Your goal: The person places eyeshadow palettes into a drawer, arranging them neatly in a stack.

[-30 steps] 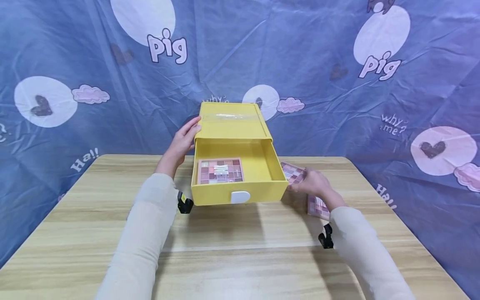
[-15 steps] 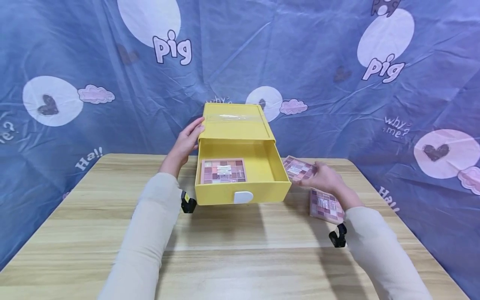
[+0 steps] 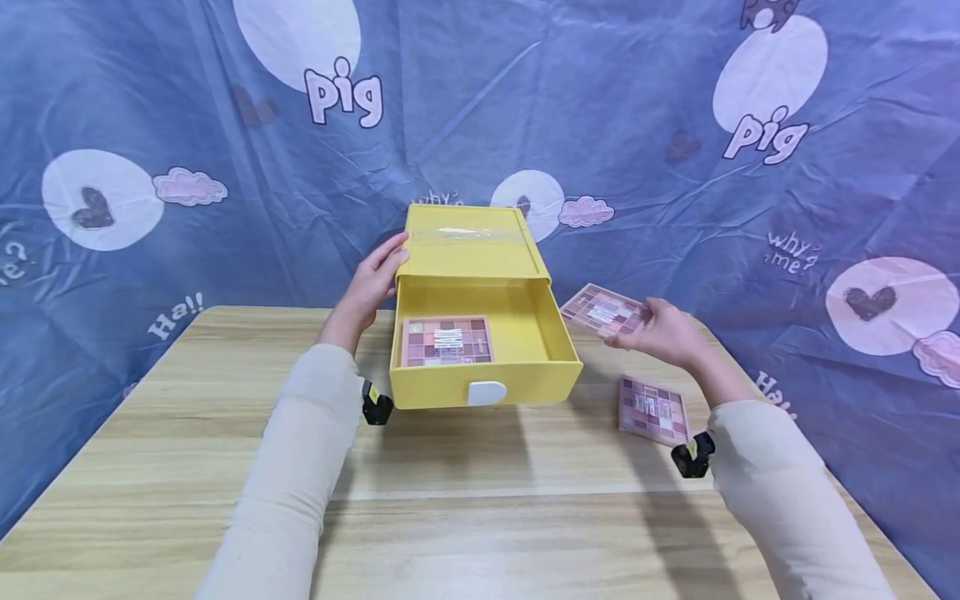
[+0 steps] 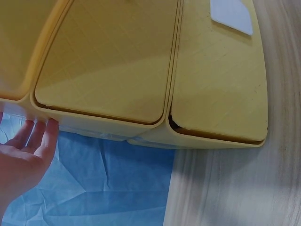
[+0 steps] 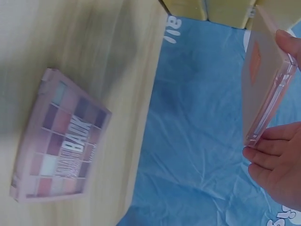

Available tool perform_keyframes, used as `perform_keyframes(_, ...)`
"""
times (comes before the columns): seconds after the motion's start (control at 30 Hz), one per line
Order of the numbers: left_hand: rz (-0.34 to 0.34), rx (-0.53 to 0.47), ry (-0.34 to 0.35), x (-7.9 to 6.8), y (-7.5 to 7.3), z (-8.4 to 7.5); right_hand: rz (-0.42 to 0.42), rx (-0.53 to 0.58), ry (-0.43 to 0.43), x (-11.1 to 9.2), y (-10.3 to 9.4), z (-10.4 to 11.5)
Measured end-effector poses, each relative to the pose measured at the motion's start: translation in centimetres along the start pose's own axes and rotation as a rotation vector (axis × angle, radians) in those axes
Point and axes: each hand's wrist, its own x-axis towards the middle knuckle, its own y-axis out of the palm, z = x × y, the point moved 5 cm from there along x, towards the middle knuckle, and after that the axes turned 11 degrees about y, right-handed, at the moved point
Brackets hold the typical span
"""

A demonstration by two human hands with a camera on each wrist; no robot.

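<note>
My left hand (image 3: 369, 285) rests with straight fingers against the left side of a yellow drawer unit (image 3: 472, 250). Its top drawer (image 3: 525, 383) is pulled out, and an eyeshadow palette (image 3: 447, 341) lies in the left part. To the right of the drawer, my right hand (image 3: 666, 333) pinches a second eyeshadow palette (image 3: 602, 310) by its edge, between thumb and fingers. The right wrist view shows this palette's plain underside (image 5: 263, 75), raised above the table. A third palette (image 3: 651, 410) lies on the table below the right hand.
The wooden table (image 3: 465, 517) reaches back to a blue printed cloth (image 3: 637, 83) hanging behind. Shut lower drawers (image 4: 108, 61) of the unit show in the left wrist view. A white tab handle (image 3: 487, 393) sticks out from the open drawer's front.
My right hand has moved right and up with the palette, away from the drawer's side, uncovering the palette on the table. The left hand keeps its place on the unit.
</note>
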Motion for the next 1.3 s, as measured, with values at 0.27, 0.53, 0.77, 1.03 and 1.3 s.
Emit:
perform_keyframes(0.27,-0.004,0.006,-0.004,0.1,0.0,0.0,-0.019,-0.076,0.016,-0.2,-2.0,0.7)
perform_keyframes(0.53,-0.002,-0.002,-0.007,0.0,0.0,0.0,-0.018,-0.046,0.015,-0.5,-3.9,1.4)
perform_keyframes(0.77,0.004,-0.003,-0.014,0.1,0.0,-0.2,-0.029,-0.022,-0.014,-0.9,-5.3,2.5)
perform_keyframes(1.03,0.0,-0.008,-0.023,0.2,-0.1,0.0,-0.026,0.004,-0.058,-1.3,-5.8,4.5)
perform_keyframes(1.3,-0.008,-0.013,-0.022,0.2,-0.1,0.1,0.008,0.121,-0.109,-1.9,-5.4,7.2)
